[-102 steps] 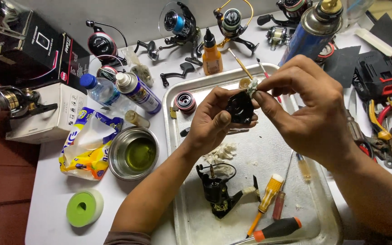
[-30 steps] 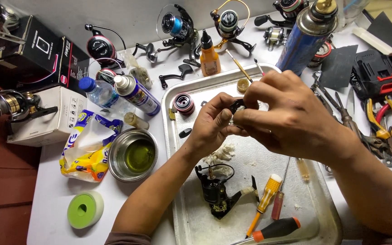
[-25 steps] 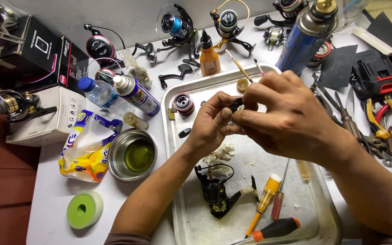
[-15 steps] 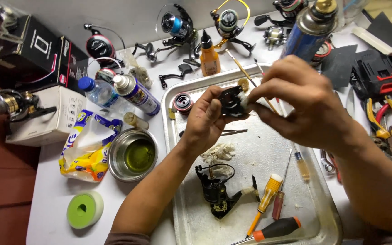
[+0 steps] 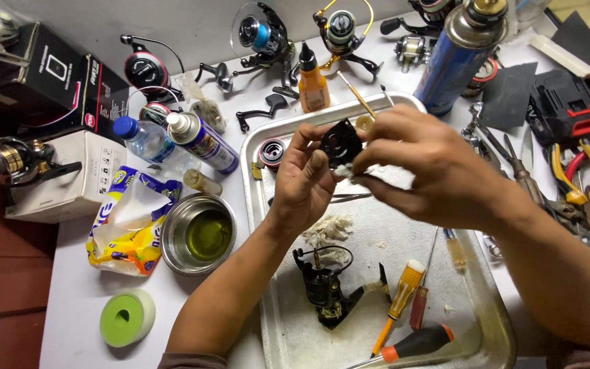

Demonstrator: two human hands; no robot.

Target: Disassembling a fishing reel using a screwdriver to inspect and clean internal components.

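Both hands are raised over a metal tray [image 5: 493, 321]. My left hand [image 5: 305, 181] pinches a small black reel part [image 5: 341, 143] by its left edge. My right hand [image 5: 431, 167] grips the same part from the right, with a bit of white wadding [image 5: 343, 172] under its fingers. Below the hands, on the tray, lies a black reel body [image 5: 322, 290] beside a tuft of white cotton [image 5: 329, 229].
The tray also holds a yellow screwdriver [image 5: 397, 307], a red one [image 5: 419, 304], an orange-black handle [image 5: 411, 345] and tweezers [image 5: 349, 198]. A steel bowl of oil [image 5: 199, 236], spray can [image 5: 203, 142], water bottle [image 5: 146, 140] and green tape roll [image 5: 126, 318] lie left. Pliers [image 5: 582, 181] lie right; reels [image 5: 261, 37] behind.
The hands lifted the black part slightly and turned it; my right hand shifted from covering it to gripping its right side. Tweezers now show on the tray beneath.
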